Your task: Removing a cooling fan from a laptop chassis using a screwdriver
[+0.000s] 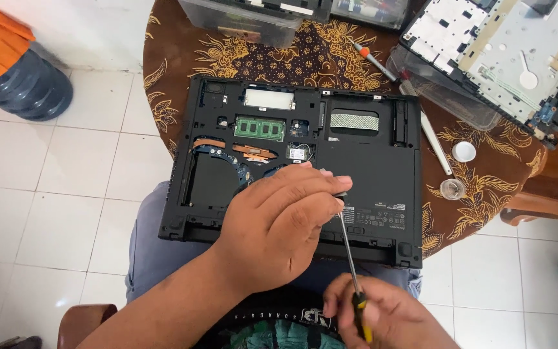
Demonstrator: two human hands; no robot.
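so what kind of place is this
Probably a small home or informal electronics repair spot: an opened laptop lies underside up on a cloth-covered round table, the right hand holds a screwdriver, and another dismantled laptop chassis sits nearby.

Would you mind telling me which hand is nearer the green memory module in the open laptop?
Left hand: just below the green memory module. Right hand is far lower, holding the screwdriver.

Light: bright, even daylight, no harsh glare.
Shadows: soft, under the left hand (272,223) on the laptop (382,168).
Focus: sharp centre; slight wide-angle bend at edges.
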